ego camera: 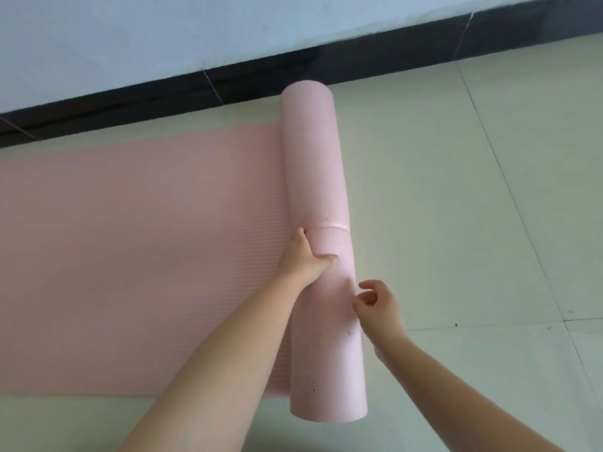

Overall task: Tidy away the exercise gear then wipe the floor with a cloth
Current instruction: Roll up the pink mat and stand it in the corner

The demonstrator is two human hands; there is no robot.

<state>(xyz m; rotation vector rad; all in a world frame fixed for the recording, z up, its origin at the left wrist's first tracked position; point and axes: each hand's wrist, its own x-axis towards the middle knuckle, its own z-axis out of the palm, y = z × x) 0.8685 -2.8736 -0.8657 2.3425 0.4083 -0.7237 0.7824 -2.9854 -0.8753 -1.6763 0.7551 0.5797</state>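
Here the left hand (308,256) grips the half-rolled pink mat (318,230) on the floor (473,207), while the right hand (378,301) hovers loosely open beside the roll.

A black skirting board (228,88) runs slantwise across the top of the view, rising toward the right, split by thin pale joints. Above it stands a pale blue-grey wall (163,34). Below it spreads a floor of large pale cream tiles (456,190) with thin dark grout lines, lit evenly and softly; small dark specks lie well below the skirting, at right.
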